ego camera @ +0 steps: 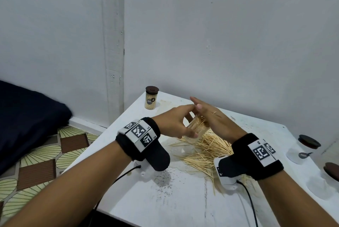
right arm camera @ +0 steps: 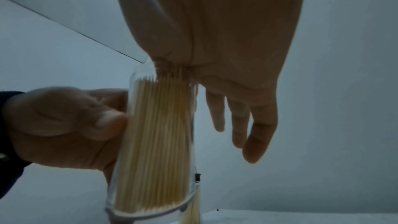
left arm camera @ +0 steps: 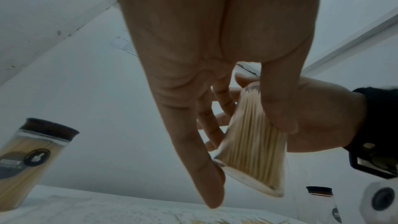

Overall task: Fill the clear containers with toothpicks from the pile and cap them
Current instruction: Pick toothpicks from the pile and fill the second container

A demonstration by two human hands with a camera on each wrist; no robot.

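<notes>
A clear container packed with toothpicks is tilted in the air above the loose toothpick pile. My left hand grips it by the side, thumb and fingers around its wall. My right hand has straight fingers, and its palm lies flat against the container's uncapped mouth. In the right wrist view the toothpick tips touch the palm above the container. In the left wrist view my left hand holds the container between thumb and forefinger.
A filled container with a dark cap stands at the white table's far left corner. Two clear containers with dark lids stand at the right edge. A wall runs close behind, and patterned floor lies to the left.
</notes>
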